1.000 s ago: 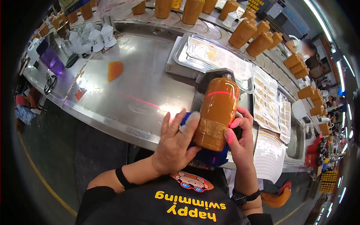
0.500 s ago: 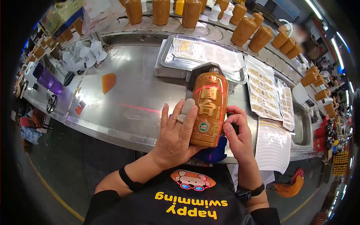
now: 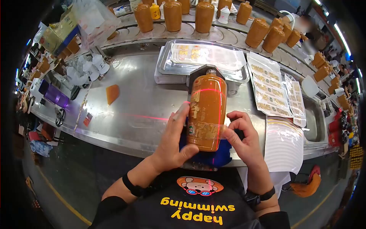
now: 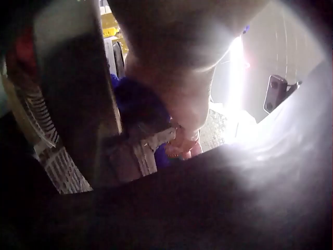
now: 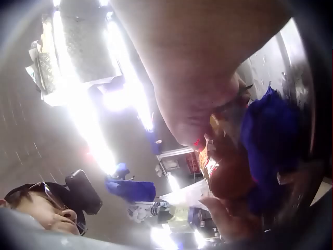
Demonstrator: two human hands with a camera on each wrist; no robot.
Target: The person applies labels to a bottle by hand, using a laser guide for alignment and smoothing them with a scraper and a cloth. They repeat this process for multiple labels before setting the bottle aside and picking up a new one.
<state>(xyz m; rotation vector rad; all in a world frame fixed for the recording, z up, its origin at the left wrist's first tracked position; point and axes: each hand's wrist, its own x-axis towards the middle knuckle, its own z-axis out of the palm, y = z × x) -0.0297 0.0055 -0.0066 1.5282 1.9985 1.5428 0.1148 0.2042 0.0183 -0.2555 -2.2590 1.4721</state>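
Observation:
A brown glazed bottle (image 3: 206, 110) lies neck away from me in a dark cradle (image 3: 207, 70) on the steel counter, with a red laser line across its shoulder. Its gold label faces left. My left hand (image 3: 173, 137) lies flat along the bottle's left side, fingers straight, thumb by the base. On the right, my right hand (image 3: 240, 133) has curled fingers pinching a clear film (image 3: 225, 131) against the bottle's lower side. A blue cloth (image 3: 217, 157) sits under the base. Both wrist views are blurred; the blue cloth (image 5: 270, 151) shows there.
A steel tray (image 3: 162, 66) with label sheets stands behind the cradle. More label sheets (image 3: 270, 91) and a white paper stack (image 3: 284, 147) lie to the right, beside a sink (image 3: 314, 122). Brown bottles (image 3: 173, 15) line the conveyor behind. White caps (image 3: 95, 65) and an orange scrap (image 3: 112, 93) are at left.
The bottle has rolled in its cradle, its gold label turning from the top to the left. My left hand slid from the bottle's top to its left side.

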